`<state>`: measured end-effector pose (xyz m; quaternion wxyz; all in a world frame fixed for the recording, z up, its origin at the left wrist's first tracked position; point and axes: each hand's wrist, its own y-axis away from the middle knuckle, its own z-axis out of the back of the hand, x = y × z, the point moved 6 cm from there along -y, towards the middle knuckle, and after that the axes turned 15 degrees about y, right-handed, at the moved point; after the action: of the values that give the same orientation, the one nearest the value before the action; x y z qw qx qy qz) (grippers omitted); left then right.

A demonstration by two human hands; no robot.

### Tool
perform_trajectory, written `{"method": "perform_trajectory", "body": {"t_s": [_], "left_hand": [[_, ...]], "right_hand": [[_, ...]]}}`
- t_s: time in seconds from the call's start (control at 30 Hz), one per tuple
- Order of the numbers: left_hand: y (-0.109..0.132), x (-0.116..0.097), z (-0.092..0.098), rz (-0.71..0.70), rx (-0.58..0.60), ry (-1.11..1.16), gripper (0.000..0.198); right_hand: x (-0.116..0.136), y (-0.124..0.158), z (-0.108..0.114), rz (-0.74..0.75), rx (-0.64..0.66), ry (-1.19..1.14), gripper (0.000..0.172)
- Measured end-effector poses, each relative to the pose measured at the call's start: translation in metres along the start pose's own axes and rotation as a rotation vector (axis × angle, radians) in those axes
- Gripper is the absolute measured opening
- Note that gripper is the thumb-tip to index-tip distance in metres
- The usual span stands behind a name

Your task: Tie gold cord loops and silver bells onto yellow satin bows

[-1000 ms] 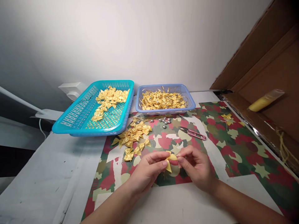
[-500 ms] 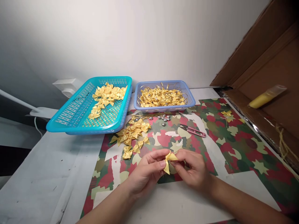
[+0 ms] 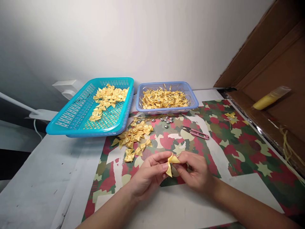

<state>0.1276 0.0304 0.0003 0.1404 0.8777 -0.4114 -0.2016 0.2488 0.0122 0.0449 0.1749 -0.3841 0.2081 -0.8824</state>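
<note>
Between my two hands is a yellow ribbon bow, its tails pointing down and to the right. My left hand pinches it from the left with thumb and fingers. From the right, my right hand is closed with thumb and fingertips at the bow's right tail; the exact grip is partly hidden. Just beyond my left hand lies a pile of yellow bows on the patterned paper. Several small silver bells and some gold cords lie behind. A pink thread snipper rests past my right hand.
A turquoise basket with yellow bows stands at the back left. Beside it, a blue basket holds bows with gold cords and bells. A cardboard box borders the right side. A white power strip is at the left.
Very little differs. The whole view has shifted slightly, and both hands keep the bow in nearly the same pose.
</note>
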Motion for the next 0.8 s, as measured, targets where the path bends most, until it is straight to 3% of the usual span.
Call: {"method": "perform_trajectory", "body": {"t_s": [0.43, 0.8], "left_hand": [[-0.0013, 0.0013, 0.0038, 0.012, -0.003, -0.035, 0.029], [-0.0006, 0.005, 0.0051, -0.002, -0.078, -0.023, 0.032]], "right_hand": [[0.0006, 0.0003, -0.0012, 0.001, 0.004, -0.04, 0.018], [-0.0029, 0.004, -0.0047, -0.066, 0.012, -0.091, 0.017]]}}
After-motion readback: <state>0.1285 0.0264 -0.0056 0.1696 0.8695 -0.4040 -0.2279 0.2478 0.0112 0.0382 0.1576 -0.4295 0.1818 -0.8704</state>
